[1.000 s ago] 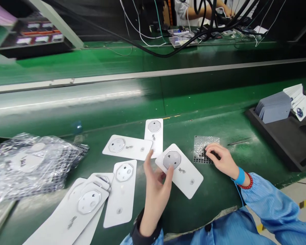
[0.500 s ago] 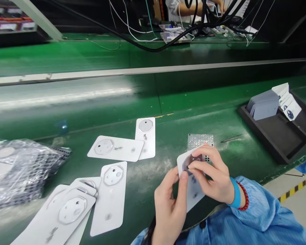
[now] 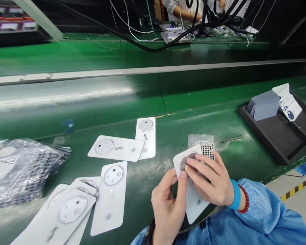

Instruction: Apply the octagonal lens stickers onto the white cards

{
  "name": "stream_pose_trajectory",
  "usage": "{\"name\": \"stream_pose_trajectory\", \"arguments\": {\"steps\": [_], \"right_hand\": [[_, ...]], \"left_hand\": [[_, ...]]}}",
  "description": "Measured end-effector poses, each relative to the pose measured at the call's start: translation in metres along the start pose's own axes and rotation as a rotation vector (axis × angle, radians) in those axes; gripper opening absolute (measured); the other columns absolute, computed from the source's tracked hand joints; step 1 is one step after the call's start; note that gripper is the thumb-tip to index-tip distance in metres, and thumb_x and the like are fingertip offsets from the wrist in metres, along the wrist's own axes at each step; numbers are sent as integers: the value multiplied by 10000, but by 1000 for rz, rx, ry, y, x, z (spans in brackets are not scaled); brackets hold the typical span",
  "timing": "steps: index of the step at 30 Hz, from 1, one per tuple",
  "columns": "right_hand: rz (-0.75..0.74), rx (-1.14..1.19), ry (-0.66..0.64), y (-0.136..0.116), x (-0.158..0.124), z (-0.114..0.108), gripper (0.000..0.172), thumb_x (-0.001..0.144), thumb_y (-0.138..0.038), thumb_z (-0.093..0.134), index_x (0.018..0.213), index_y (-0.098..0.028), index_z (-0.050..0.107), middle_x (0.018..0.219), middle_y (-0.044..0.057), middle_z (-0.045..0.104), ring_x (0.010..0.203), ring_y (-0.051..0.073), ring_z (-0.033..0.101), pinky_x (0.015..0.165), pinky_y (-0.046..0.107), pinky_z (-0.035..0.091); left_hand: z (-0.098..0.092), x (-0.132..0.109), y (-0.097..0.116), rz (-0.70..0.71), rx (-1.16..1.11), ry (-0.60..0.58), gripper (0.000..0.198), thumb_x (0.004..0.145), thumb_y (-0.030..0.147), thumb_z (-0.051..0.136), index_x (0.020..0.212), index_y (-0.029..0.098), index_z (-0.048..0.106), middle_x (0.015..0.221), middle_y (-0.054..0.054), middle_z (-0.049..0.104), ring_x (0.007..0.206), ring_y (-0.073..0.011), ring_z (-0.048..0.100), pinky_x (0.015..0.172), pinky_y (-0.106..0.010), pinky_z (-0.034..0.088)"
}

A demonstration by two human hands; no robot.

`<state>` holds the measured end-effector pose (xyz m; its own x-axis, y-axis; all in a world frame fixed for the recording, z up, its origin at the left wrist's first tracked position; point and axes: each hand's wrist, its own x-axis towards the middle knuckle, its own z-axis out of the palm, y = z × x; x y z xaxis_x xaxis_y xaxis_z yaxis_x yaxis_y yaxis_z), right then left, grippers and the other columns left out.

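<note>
A white phone back cover (image 3: 197, 208) is raised at a slant over the bench's near edge, with an octagonal camera frame (image 3: 184, 162) near its top. My left hand (image 3: 169, 200) grips its left edge, thumb on the front face. Across the camera frame lie the fingertips of my right hand (image 3: 214, 180), its fingers close together and its thumb hidden. Just behind the cover is a clear sheet with rows of small black round parts (image 3: 207, 151). Left of my hands, another white back cover (image 3: 109, 200) lies flat.
More back covers (image 3: 116, 148) lie farther back, and several overlap in a pile (image 3: 63, 217) at front left. A clear plastic bag (image 3: 20, 173) sits at far left. Tweezers (image 3: 231, 139) and a black tray (image 3: 272, 136) holding cards are at right. A person's arm (image 3: 183, 13) shows behind cables.
My right fingers have gone from a pinch to lying straighter across the camera frame. The held cover has shifted slightly left and nearer, uncovering more black parts on the sheet.
</note>
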<state>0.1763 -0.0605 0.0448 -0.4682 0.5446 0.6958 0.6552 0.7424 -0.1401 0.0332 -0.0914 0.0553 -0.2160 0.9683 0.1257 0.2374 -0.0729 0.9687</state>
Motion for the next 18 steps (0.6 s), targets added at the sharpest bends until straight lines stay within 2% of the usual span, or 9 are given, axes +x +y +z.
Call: {"name": "stream_pose_trajectory", "arguments": {"steps": [5, 12, 18], "right_hand": [[-58, 58, 2, 5, -2, -1, 298, 955, -102, 431, 1024, -147, 718, 1050, 74, 751, 1149, 157, 631, 1172, 355, 307], [14, 92, 19, 4, 3, -3, 268, 945, -110, 455, 1036, -139, 705, 1048, 82, 753, 1115, 161, 644, 1157, 369, 332], [-62, 31, -23, 3, 2, -5, 274, 920, -84, 487, 1124, -87, 670, 1122, 106, 732, 1223, 175, 587, 1179, 358, 308]], "left_hand": [[1, 1, 4, 20, 3, -1, 147, 880, 126, 590, 935, 202, 704, 690, 45, 706, 531, -54, 584, 524, -83, 459], [2, -1, 1, 18, -9, 26, 115, 874, 140, 607, 911, 195, 702, 655, 49, 707, 513, -53, 592, 512, -76, 460], [3, 4, 1, 18, -37, 44, 108, 862, 149, 612, 866, 192, 711, 592, 52, 683, 472, -59, 551, 462, -92, 441]]}}
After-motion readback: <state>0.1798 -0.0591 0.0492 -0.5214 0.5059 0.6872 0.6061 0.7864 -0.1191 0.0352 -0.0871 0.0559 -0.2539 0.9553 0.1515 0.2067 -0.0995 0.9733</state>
